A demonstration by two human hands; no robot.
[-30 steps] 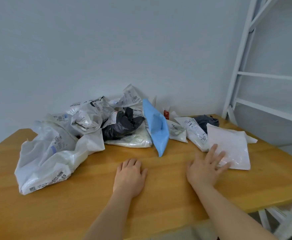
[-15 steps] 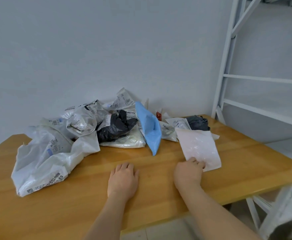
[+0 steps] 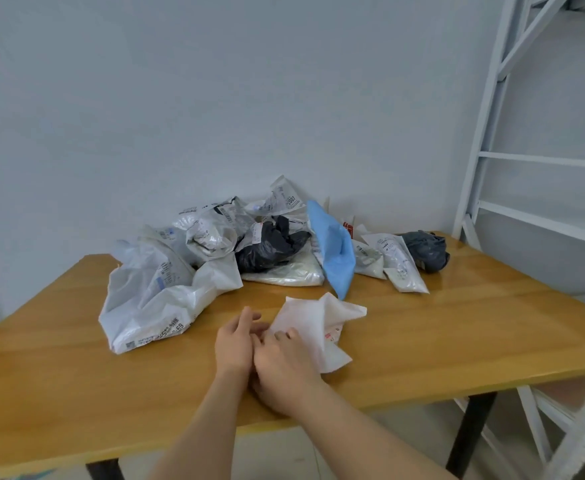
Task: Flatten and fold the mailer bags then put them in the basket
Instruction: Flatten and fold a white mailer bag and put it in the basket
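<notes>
Both hands met near the table's (image 3: 457, 327) front edge. The right hand (image 3: 284, 368) gripped a white mailer bag (image 3: 313, 323) in curled fingers, the left hand (image 3: 235, 344) touching its near corner with loosely spread fingers. The bag lay crumpled — at six o'clock from the blue mailer (image 3: 334, 251) in the pile.

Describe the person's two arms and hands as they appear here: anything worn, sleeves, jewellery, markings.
Both forearms are bare from where they enter the picture; no sleeve shows. The left hand and the right hand wear no gloves, and no ring, watch, bracelet or marking shows on the parts in view. Some fingers of each are hidden, so rings there cannot be ruled out.
</notes>
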